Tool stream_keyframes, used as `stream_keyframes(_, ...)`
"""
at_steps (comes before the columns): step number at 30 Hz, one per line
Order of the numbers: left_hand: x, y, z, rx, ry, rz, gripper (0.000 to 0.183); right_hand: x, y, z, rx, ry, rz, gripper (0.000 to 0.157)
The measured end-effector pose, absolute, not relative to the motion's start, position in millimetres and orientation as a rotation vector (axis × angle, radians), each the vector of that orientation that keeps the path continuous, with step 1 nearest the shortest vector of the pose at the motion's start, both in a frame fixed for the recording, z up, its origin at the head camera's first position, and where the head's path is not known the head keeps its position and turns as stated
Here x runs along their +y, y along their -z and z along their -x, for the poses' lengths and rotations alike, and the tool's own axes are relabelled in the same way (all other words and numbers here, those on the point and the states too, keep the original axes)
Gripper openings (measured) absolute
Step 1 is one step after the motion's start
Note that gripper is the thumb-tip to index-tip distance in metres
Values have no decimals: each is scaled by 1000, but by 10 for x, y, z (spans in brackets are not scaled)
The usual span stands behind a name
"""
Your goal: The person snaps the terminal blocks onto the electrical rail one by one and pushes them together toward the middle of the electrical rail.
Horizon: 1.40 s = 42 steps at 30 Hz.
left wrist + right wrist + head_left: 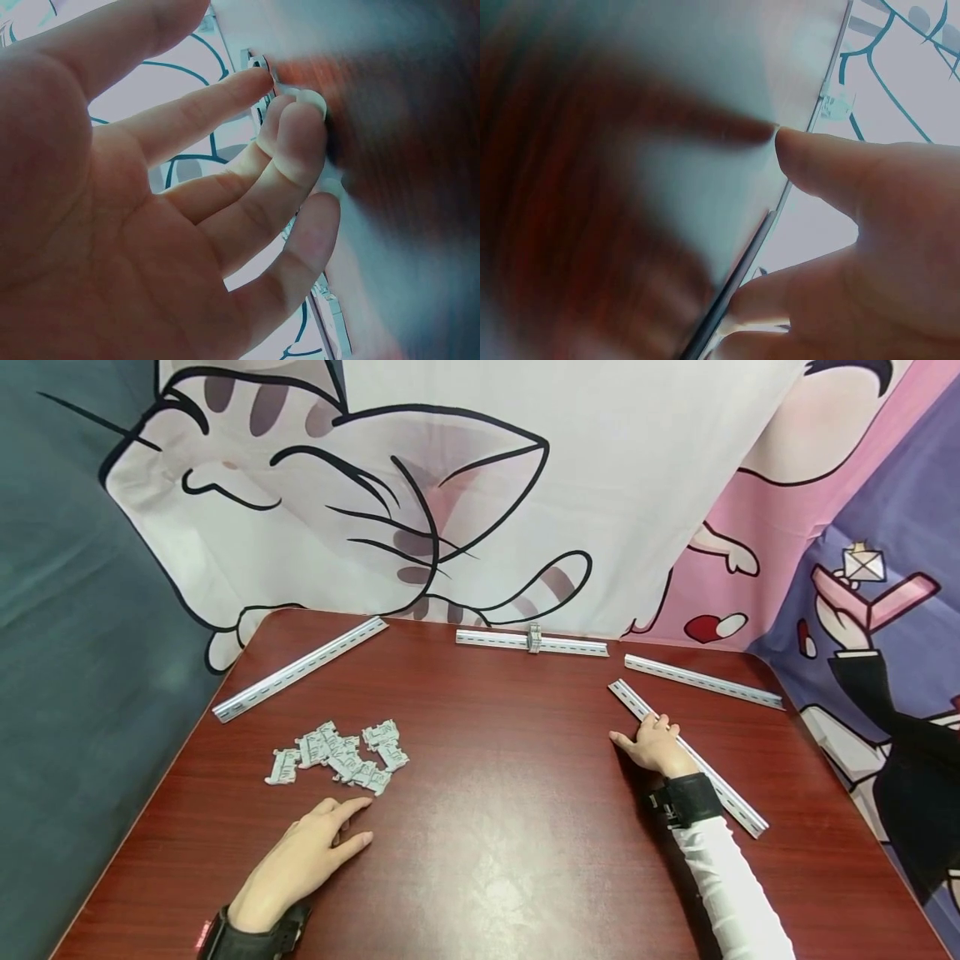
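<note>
Several flat light-grey plastic pieces, terminal-block shaped, lie loosely grouped on the left half of the table. My left hand hovers just on the near side of them, its index fingertip right by the nearest piece. In the left wrist view the fingers are loosely bent and hold nothing. Over on the right, my right hand lies across a slotted metal DIN rail set at a slant. Its fingers rest on the rail, while the thumb is spread away to the left, toward the tabletop.
At the back edge a second slotted rail carries one small grey block. Another rail lies slanted at the left edge, and one more at the back right. A printed cloth hangs behind the brown table.
</note>
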State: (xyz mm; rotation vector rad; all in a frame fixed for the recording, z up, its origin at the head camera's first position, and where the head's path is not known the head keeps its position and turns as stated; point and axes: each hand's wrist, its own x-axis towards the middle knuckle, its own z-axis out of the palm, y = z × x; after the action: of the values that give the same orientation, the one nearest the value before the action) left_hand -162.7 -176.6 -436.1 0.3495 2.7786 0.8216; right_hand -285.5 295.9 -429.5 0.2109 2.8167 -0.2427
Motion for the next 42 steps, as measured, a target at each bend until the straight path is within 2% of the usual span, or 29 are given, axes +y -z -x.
stream_keyframes(18,-1768,4401,1582,2751,-847,-294,46,2728,4350,2838,2819,270,-121,89)
stream_keyframes(42,-1777,4448,1598,2842,-840,-354,45,2330,4328,2903,2818,229,63,88)
